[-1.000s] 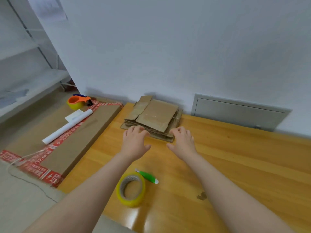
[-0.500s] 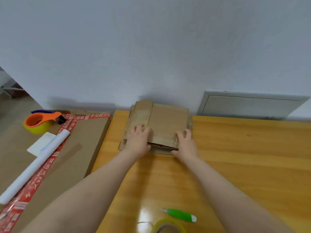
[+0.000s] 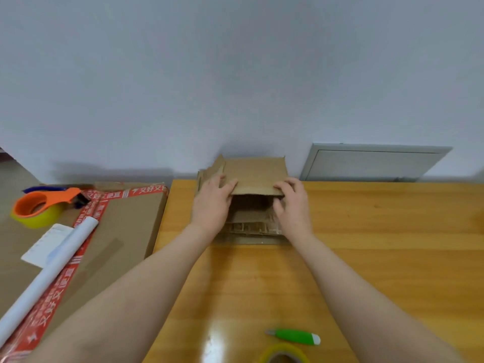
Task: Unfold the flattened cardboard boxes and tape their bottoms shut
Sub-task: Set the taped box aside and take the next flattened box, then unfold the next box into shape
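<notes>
Nearest, a yellow tape roll (image 3: 284, 353) and green utility knife (image 3: 294, 336) lie at the near edge of the wooden table (image 3: 379, 244), handy for sealing. At its far edge, left hand (image 3: 212, 205) and right hand (image 3: 293, 205) pinch the top flattened brown cardboard box (image 3: 258, 176), fingers (image 3: 218, 180) holding it tilted off the stack (image 3: 251, 227), presumably to unfold.

The left hand (image 3: 211, 205) and right hand (image 3: 293, 205), flat on the cardboard stack (image 3: 251, 228) half a second ago, now pinch the near edge of the top flattened box (image 3: 255, 174) and hold it raised, opening a dark gap beneath. Its far edge seems to reach the wall (image 3: 235, 74), though the view is unclear.
</notes>
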